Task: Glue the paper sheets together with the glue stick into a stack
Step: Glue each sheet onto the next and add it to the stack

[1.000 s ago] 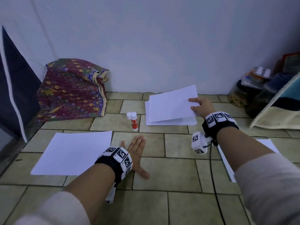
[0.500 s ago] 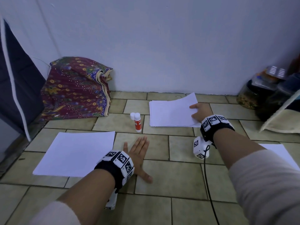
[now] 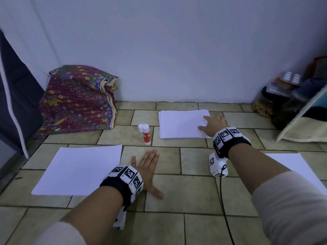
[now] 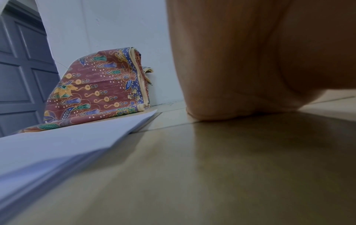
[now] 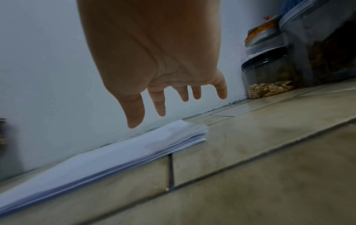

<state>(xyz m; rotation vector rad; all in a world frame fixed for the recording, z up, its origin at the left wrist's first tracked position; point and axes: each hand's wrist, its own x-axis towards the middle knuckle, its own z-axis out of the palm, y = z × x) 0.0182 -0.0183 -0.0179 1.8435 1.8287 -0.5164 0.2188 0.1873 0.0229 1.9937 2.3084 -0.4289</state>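
The low stack of white paper sheets [image 3: 183, 123] lies flat on the tiled floor near the far wall, edges roughly squared. Over its right end hangs the right hand [image 3: 214, 123], its grip slack: in the right wrist view the fingers [image 5: 161, 105] are spread and straight, clear of the paper, holding nothing. Just left of the stack stands the white glue stick with a red label [image 3: 146, 134], upright, its white cap [image 3: 140, 128] standing beside it. Nearer the person, toward the floor's left side, lies 1 loose white sheet [image 3: 79, 169]; another white sheet [image 3: 293, 167] shows partly behind the right forearm. The left hand [image 3: 146, 167] rests palm down on the tiles between the left sheet and the floor's middle, fingers flat, gripping nothing.

A sheet looks freshly laid on the stack, so pressing seems done or nearly so. The next move probably calls for taking up the glue stick and coating the top sheet, then fetching a loose sheet and aligning its corners.
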